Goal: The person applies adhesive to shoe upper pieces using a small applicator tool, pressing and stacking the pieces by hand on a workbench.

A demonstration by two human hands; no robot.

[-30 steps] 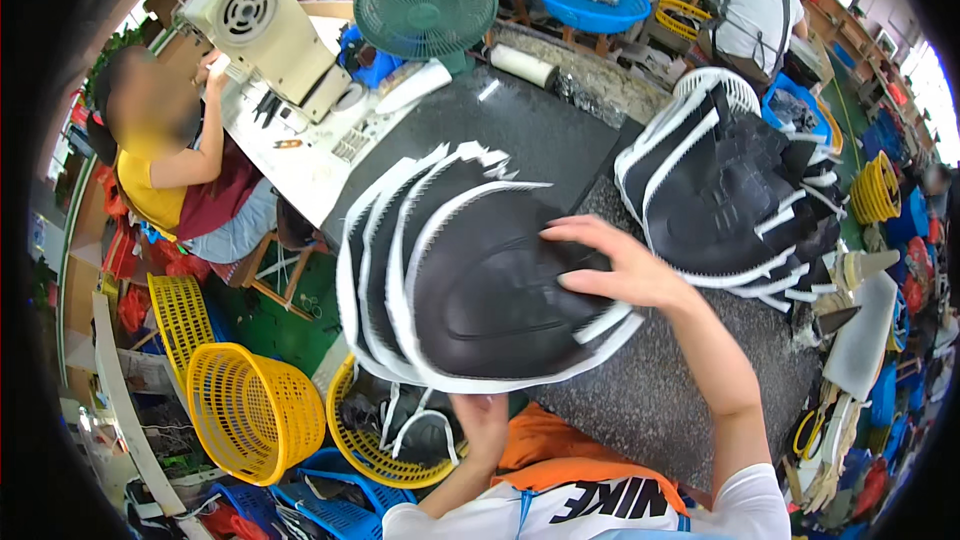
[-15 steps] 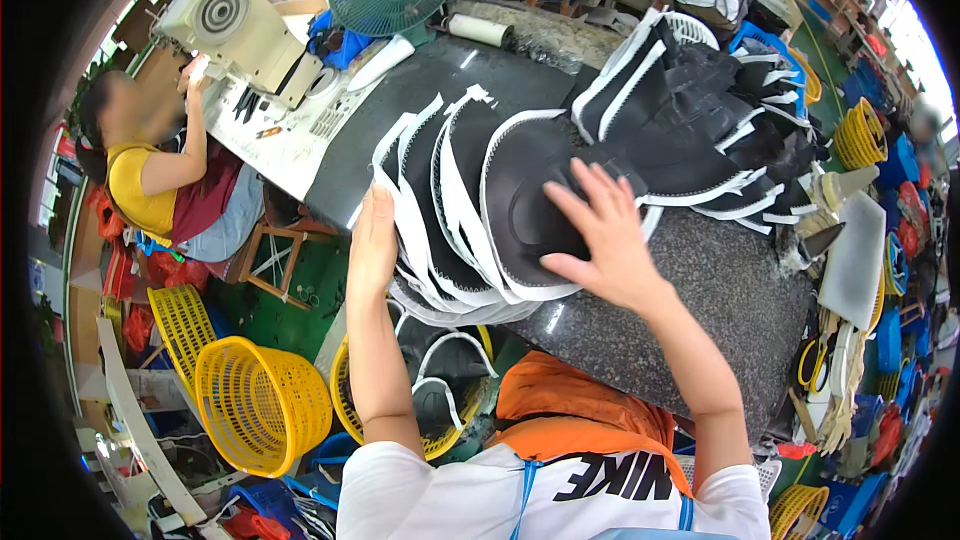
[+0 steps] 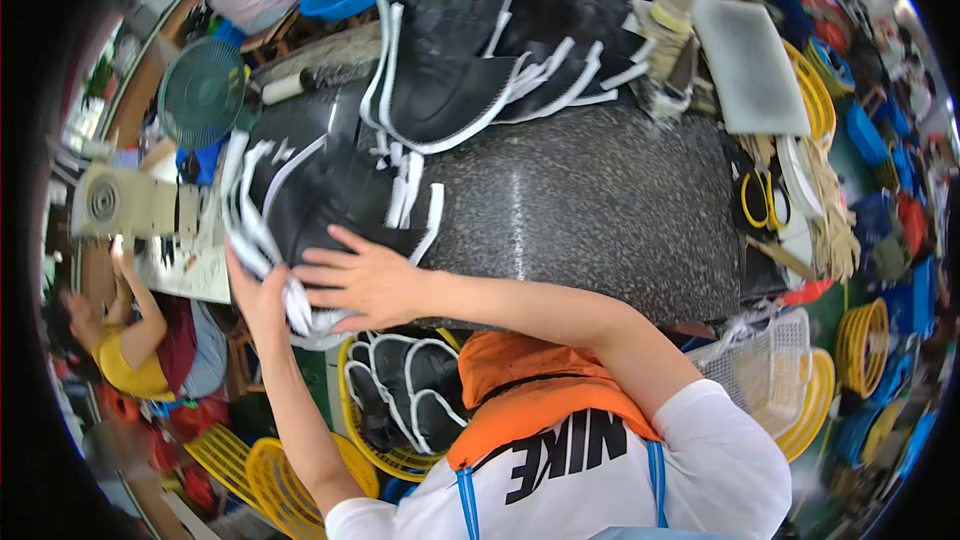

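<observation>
A stack of curved black shoe-upper pieces (image 3: 325, 185) with white edging lies at the left end of the dark stone worktop (image 3: 590, 210). My left hand (image 3: 258, 295) is at the stack's near left edge, thumb and fingers about the white rims; part of its grip is hidden. Across the near side of the stack my right hand (image 3: 365, 278) lies with fingers spread, pressing on the pieces. A second pile of similar black pieces (image 3: 450, 65) with white borders rests farther back, fanned toward the right.
Yellow-handled scissors (image 3: 765, 202), a white board (image 3: 752, 65) and a thread cone (image 3: 672, 20) are at the right. Below the near edge, a yellow basket (image 3: 405, 460) holds more black pieces. A green fan (image 3: 203, 92) and a person at a sewing machine (image 3: 125, 202) are at left.
My view has swung to the right. The front stack now sits apart from the back pile, nearer the worktop's left end, and my right hand has come closer to my left.
</observation>
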